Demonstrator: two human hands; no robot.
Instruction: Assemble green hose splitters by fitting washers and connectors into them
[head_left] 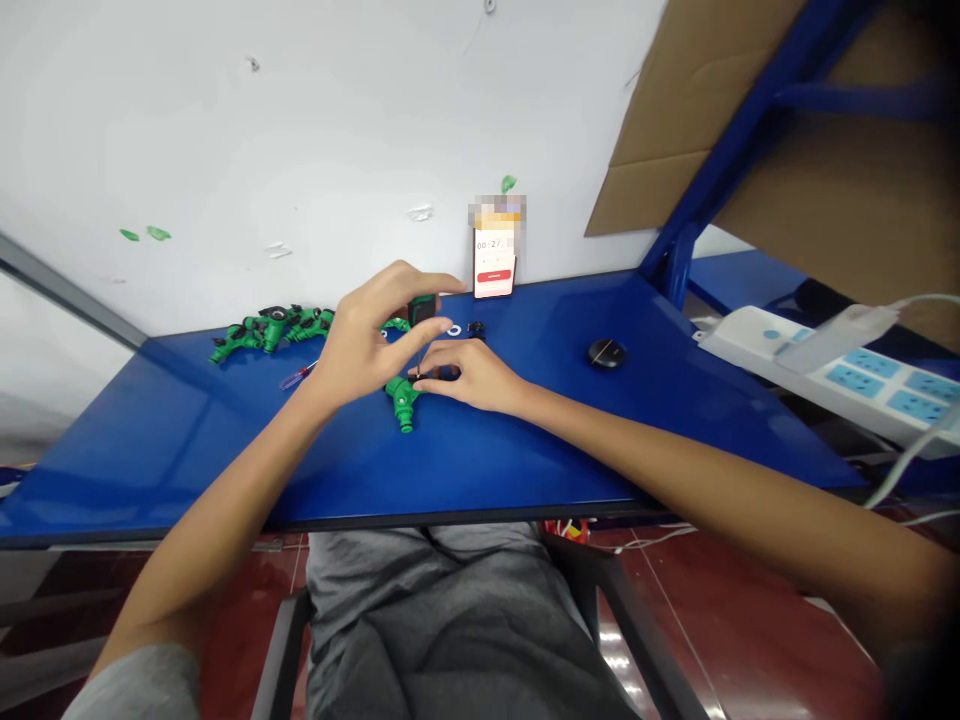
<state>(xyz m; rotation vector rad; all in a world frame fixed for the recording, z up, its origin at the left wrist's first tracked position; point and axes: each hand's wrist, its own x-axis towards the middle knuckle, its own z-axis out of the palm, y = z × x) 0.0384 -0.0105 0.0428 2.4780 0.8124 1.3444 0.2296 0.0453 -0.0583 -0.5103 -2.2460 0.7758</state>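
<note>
Left hand point(379, 335) curls round screwdriver point(422, 312); we can't tell whether grip clenches. Right hand point(484, 376) pinches green fitting point(403, 398) on surface point(487, 465), five o'clock from left hand. We best keep screwdriver upright, pressing straight.

There are at least four green fittings point(403, 402), one phone point(493, 262), one power strip point(834, 372) and one green-handled screwdriver point(422, 309).

- The desk point(480, 460) is smooth and glossy.
- The green fitting point(403, 400) appears to be hard, slightly shiny plastic.
- The screwdriver point(421, 310) has a plastic-looking handle; its thin shaft looks like metal.
- The trousers point(450, 630) are of matt, wrinkled cloth.
- The cardboard point(675, 110) is matt.
- The floor point(667, 590) is polished.
</note>
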